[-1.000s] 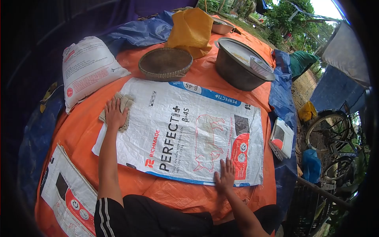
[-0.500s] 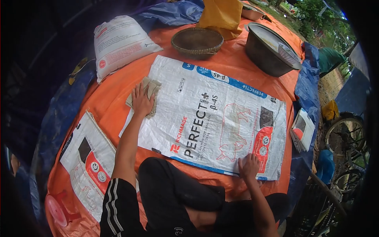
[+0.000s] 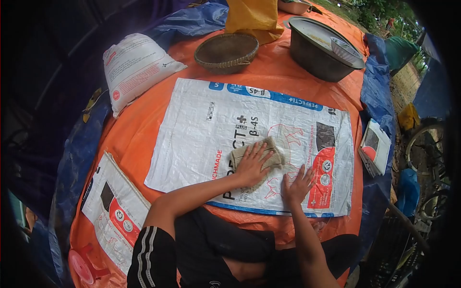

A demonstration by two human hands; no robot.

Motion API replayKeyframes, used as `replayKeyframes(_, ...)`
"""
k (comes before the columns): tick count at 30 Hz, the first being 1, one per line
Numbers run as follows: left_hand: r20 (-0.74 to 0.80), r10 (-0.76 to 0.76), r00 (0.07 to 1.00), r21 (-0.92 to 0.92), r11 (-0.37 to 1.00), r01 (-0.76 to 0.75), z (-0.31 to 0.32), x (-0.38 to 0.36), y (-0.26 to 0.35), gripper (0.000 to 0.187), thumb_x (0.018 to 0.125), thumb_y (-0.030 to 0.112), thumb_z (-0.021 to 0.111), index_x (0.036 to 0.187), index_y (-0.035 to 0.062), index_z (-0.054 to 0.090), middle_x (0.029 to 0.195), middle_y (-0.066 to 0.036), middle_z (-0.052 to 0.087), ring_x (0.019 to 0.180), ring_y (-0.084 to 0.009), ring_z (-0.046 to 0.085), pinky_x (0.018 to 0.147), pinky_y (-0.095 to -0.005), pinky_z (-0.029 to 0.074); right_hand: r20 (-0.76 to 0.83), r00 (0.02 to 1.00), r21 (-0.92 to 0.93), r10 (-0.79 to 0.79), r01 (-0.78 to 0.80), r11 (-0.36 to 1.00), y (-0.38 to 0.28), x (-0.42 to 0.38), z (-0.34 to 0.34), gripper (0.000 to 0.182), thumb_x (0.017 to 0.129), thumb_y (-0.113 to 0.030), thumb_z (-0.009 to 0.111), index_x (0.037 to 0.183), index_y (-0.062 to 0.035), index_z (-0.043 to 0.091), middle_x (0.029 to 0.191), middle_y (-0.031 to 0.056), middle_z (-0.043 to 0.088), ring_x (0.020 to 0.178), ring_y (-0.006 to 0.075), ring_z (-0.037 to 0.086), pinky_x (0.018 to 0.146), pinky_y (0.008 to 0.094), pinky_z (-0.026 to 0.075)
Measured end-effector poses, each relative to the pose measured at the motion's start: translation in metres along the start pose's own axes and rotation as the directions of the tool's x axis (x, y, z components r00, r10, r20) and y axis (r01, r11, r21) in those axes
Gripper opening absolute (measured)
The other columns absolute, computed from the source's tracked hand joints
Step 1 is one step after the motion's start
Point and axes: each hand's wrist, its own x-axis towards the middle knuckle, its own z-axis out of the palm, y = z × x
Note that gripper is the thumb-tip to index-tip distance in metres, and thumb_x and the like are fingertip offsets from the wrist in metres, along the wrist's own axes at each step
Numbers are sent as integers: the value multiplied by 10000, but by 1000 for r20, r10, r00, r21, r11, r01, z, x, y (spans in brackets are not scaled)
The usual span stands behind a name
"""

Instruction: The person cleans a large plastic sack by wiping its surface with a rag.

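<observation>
A flattened white feed sack with red and black print and a blue border lies in front of me. My left hand is on a folded beige cloth at the middle of the sack, pressing it down with its fingers stretched over it. Part of the large black lettering is covered by cloth and hand. To the right, my right hand rests on the sack near its lower edge, fingers spread, holding nothing.
An orange tarp lies beneath everything. Around me are a full white sack, a woven basket, a large dark pot, another flat sack, a folded sack stack and a pink stool.
My left hand has moved the cloth from the sack's left edge rightward to its middle. My right hand has shifted slightly up and left, its fingers now spread. The view has shifted a little.
</observation>
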Motion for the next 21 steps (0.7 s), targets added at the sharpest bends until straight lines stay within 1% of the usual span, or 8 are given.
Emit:
replayKeyframes(5,-124,53,991,-4,999,-54,28,69,28,644,989,483,403,1548,193,268,1622,-158,129,1496,-377,71,1203,-512,33,13,1000,-10,24,-24,1000,-3,2,-2,820,837,-459,626,1489,-69,320,1557,259,215,1465,417,167,1155,608,100)
replayKeyframes(8,-188,-133,973,-52,991,125,22,91,17,620,986,456,407,1537,191,305,1622,-155,137,1497,-374,65,1206,-503,30,21,1000,-11,22,-22,1000,-3,1,1,824,832,-460,632,1490,-73,321,1557,258,218,1463,419,172,1154,609,104)
replayKeyframes(13,-258,-311,915,-38,949,312,1,81,-32,629,989,470,387,1543,187,292,1624,-154,130,1493,-383,73,1206,-504,25,20,999,-18,32,-32,999,-5,1,-4,825,828,-454,639,1488,-69,327,1557,258,224,1458,421,189,1149,613,121)
replayKeyframes(15,-336,-351,874,32,923,383,-6,68,-63,634,979,477,400,1529,170,323,1619,-156,146,1487,-389,97,1203,-514,48,10,1000,-18,22,-21,1000,-8,0,-1,816,835,-449,634,1488,-68,326,1557,258,225,1457,421,193,1143,619,140)
replayKeyframes(17,-267,-442,856,134,863,488,-19,47,-102,691,953,494,448,1524,129,312,1599,-161,207,1478,-386,137,1201,-509,90,-22,1000,-9,-2,2,1000,-4,1,-1,802,842,-445,628,1485,-66,333,1554,264,229,1453,425,199,1135,627,157)
replayKeyframes(19,-474,-421,773,-37,887,460,-19,22,-162,747,911,484,522,1500,67,331,1548,-188,305,1455,-383,205,1198,-497,129,39,996,-6,78,-78,997,-8,1,-4,828,846,-481,608,1498,-59,321,1542,294,226,1443,437,215,1125,641,181)
replayKeyframes(20,-477,-411,777,94,855,510,-26,8,-185,747,915,445,540,1495,32,311,1526,-171,349,1442,-347,257,1193,-476,163,23,997,23,72,-73,997,-5,1,-2,832,849,-497,595,1499,-54,324,1538,309,219,1441,448,215,1121,647,183)
replayKeyframes(21,-451,-321,833,34,926,376,6,79,-129,747,915,445,540,1495,32,311,1526,-171,349,1442,-347,257,1193,-476,163,25,997,51,79,-81,995,-2,1,0,828,849,-508,590,1493,-52,340,1538,316,213,1438,461,214,1118,653,181)
